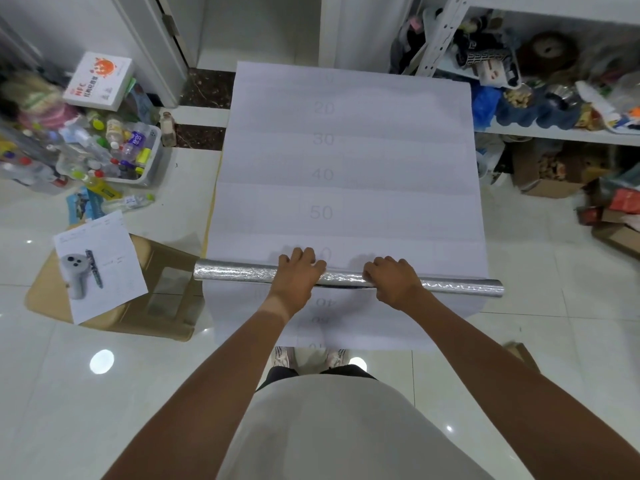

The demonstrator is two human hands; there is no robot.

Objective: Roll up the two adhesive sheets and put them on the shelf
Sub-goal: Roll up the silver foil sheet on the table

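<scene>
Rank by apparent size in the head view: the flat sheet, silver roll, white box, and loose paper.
1. Flat sheet
2. Silver roll
3. Loose paper and white box: alike, and the box lies farther away, so unranked.

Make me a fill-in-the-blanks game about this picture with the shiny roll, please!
1. Both hands, left and right, rest on the ____ roll.
2. The biggest number fully showing on the flat sheet beyond the roll is ____.
3. The bin on the left is full of plastic ____.
4. The loose paper with the pen lies on brown ____.

Missing words: silver; 50; bottles; cardboard
</scene>
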